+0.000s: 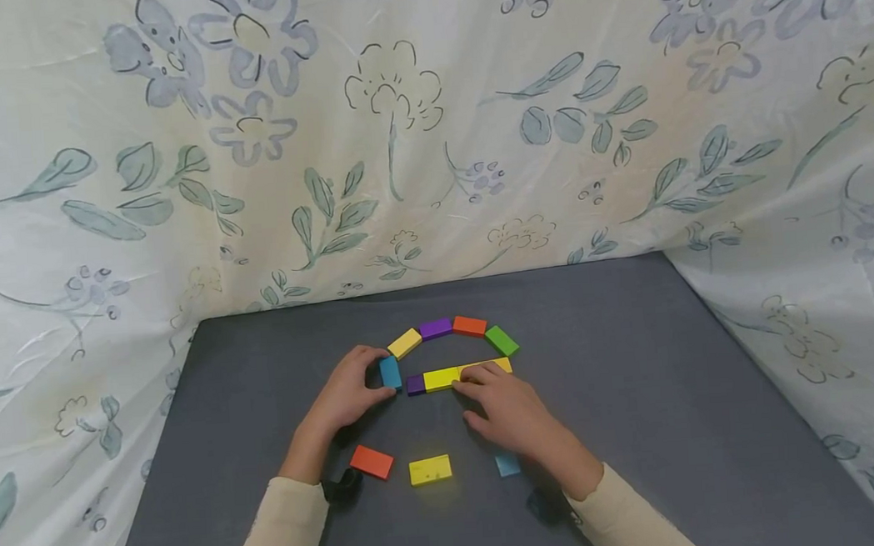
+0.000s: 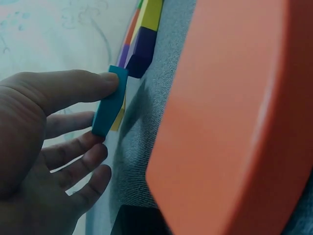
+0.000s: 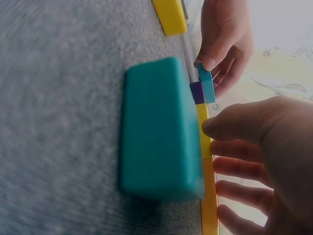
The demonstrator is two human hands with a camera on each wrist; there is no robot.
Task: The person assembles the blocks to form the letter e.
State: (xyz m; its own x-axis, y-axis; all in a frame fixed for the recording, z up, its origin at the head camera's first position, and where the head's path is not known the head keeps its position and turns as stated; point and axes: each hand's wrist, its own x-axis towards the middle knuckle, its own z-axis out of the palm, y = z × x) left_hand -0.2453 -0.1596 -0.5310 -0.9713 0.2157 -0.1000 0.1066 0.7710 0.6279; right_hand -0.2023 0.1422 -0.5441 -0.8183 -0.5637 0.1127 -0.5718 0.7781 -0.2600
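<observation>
My left hand (image 1: 350, 393) pinches a blue block (image 1: 391, 373) between thumb and fingers, at the left end of an arc of blocks. That arc continues with a pale yellow block (image 1: 405, 343), a purple block (image 1: 436, 329), a red-orange block (image 1: 469, 326) and a green block (image 1: 502, 341). Inside it runs a straight row: a small purple block (image 1: 415, 384) at the left, then a yellow block (image 1: 441, 379) and an orange-yellow block (image 3: 209, 196). Over this row lies my right hand (image 1: 509, 410), its fingers spread and loosely bent, fingertips right at the yellow blocks.
Nearer the person lie a red block (image 1: 372, 461), a yellow block (image 1: 430, 470) and a light blue block (image 1: 507, 466), the last partly beside the right wrist. All stand on a dark grey cloth-covered table (image 1: 642, 427). Floral curtains (image 1: 431, 181) hang behind and at the sides.
</observation>
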